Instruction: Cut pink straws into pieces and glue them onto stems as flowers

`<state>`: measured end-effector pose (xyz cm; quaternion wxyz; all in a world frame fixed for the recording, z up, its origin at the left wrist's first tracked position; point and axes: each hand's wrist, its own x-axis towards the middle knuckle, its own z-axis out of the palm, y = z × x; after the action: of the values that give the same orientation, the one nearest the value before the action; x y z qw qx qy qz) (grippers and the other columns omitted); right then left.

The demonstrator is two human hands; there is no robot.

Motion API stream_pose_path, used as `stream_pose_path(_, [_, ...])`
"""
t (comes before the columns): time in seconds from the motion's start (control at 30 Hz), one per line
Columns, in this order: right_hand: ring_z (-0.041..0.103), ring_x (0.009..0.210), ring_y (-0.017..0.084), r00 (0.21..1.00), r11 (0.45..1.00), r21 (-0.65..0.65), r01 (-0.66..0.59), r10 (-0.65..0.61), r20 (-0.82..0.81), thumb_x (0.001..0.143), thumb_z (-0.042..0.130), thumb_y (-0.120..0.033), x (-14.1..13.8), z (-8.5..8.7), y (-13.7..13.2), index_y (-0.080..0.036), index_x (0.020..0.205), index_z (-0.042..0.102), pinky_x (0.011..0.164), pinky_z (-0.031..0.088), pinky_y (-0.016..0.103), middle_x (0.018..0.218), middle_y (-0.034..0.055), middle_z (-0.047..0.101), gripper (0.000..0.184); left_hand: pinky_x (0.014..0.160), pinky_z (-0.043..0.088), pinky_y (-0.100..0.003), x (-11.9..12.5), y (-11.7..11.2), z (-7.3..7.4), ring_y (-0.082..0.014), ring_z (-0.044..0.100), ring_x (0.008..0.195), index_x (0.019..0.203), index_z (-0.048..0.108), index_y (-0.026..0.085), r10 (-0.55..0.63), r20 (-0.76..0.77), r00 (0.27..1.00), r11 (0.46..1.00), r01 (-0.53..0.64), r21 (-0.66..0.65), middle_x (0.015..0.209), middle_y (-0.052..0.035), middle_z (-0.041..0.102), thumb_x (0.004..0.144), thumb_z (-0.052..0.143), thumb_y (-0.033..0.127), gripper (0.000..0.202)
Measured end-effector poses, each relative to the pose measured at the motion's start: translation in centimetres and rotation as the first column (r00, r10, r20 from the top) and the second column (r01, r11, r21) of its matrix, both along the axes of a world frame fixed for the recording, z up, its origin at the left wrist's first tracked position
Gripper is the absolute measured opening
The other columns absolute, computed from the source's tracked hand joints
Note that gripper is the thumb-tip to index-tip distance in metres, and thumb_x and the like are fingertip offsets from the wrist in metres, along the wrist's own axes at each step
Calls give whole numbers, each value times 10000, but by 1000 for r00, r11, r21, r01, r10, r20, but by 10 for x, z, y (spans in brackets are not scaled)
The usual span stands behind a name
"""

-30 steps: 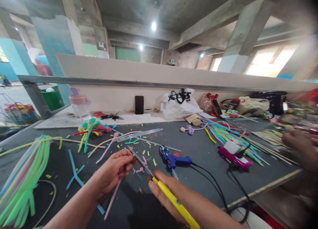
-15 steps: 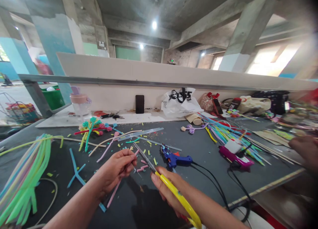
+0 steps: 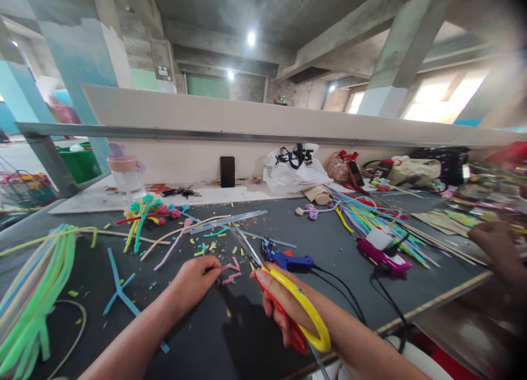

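My left hand (image 3: pixel 196 285) rests low over the dark table with its fingers pressed together on a short pink pipe cleaner piece (image 3: pixel 226 268). More cut pink pieces (image 3: pixel 231 278) lie just right of its fingertips. In my right hand (image 3: pixel 284 297) is a pair of scissors (image 3: pixel 319 330) with yellow and red handles, its blades slightly apart and pointing away over the scraps. A blue glue gun (image 3: pixel 294 261) lies right behind the scissors. Several small yellow and green scraps (image 3: pixel 200 253) are scattered beyond my left hand.
At left lie a bundle of pipe cleaners (image 3: pixel 49 292) and a blue branched stem (image 3: pixel 119 289). Colourful flower stems (image 3: pixel 144 210), clear glue sticks (image 3: pixel 242 218) and a phone (image 3: pixel 227 172) are farther back. A purple device (image 3: pixel 385 258) with cables sits right; another person's hand (image 3: pixel 494 242) is beyond.
The long pink strip no longer shows below my left hand, which has lowered to the cut pink pieces. The scissors have moved away from that hand, and their blades have opened.
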<state>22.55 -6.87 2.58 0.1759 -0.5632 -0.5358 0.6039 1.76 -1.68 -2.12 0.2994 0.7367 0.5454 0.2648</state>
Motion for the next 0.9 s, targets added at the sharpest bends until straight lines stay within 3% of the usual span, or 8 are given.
stream_pose_path(0.2, [411,236,56,998,998,37,42,-44,45,889,284,-523,-5,2,-4,-205,912,419,243,330,111,409,-120,371,346,542,298,-207,6,-2,0,-130,470,572,560,578,188,-11,-37,999,1000,12,19,552,28,517,707,448,216,198])
stream_pose_path(0.4, [371,229,44,998,995,95,38,-43,53,875,310,-533,-6,2,-4,-208,887,410,237,313,115,438,-120,384,340,517,288,-206,6,-2,4,-123,435,540,536,585,176,49,184,982,999,-48,-7,519,28,489,693,537,264,187])
stream_pose_path(0.5, [379,248,34,998,993,114,-12,5,66,864,305,-564,-4,0,-4,-210,876,406,256,330,109,469,-112,395,369,457,249,-189,2,-1,7,-80,363,471,632,600,156,134,440,888,986,-77,-146,520,44,456,699,589,352,208])
stream_pose_path(0.6, [392,280,25,994,983,161,-85,72,83,842,302,-608,-2,-3,-6,-212,883,419,271,346,114,551,-90,431,415,406,187,-174,-2,-1,10,-39,283,420,696,574,149,235,684,691,955,-32,-295,547,57,447,697,621,396,252])
stream_pose_path(0.67, [404,305,26,987,968,213,-132,110,114,833,308,-622,-2,-3,-9,-223,950,434,269,335,118,623,-67,465,434,403,190,-162,-3,-3,13,-24,286,427,705,562,142,257,758,599,945,10,-328,581,50,463,696,638,387,257])
stream_pose_path(0.77, [428,331,38,971,944,288,-159,97,218,840,307,-606,-5,0,-14,-238,1052,440,269,301,124,678,-35,502,445,407,198,-148,-2,-6,17,-14,303,439,728,567,131,267,785,559,940,29,-341,600,42,475,699,648,365,249])
stream_pose_path(0.9, [446,368,57,929,895,380,-235,92,358,871,295,-536,-8,0,-19,-240,1040,475,326,305,159,696,-18,539,386,406,194,-149,1,-10,19,-13,300,439,709,560,129,255,799,545,941,51,-336,590,41,474,701,652,359,247])
